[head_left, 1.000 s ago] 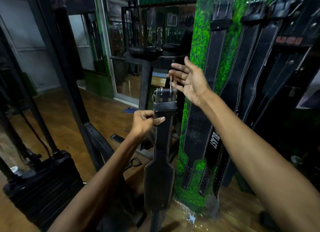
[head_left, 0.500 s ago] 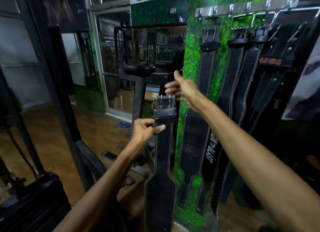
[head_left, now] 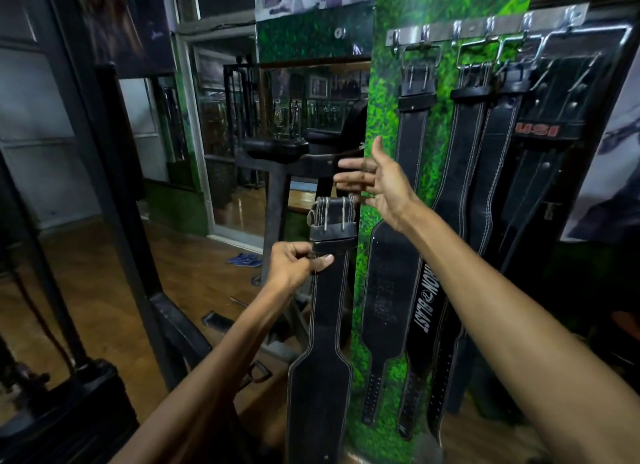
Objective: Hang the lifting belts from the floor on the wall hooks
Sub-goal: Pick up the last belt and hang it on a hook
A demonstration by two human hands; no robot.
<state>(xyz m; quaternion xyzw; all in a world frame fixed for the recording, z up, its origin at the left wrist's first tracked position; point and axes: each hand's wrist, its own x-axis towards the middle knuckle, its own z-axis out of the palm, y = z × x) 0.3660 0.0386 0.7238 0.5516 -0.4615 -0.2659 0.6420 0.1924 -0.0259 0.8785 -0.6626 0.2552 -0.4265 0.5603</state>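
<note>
A black leather lifting belt with white stitching hangs straight down from my left hand, which grips it just under the buckle end. Two metal prongs stick up at that buckle end. My right hand is held open, fingers spread, just above and to the right of the buckle, not touching it. On the green wall a steel hook rail runs along the top. Several black belts hang from its hooks by their buckles. The leftmost hook carries nothing.
A padded black gym machine stands behind the held belt. A dark slanted machine frame crosses the left side over a wooden floor. Blue sandals lie on the floor near a glass door.
The view has tilted up, showing the hook rail. My right hand closed briefly, then opened again above the buckle. My left hand keeps the same grip on the belt.
</note>
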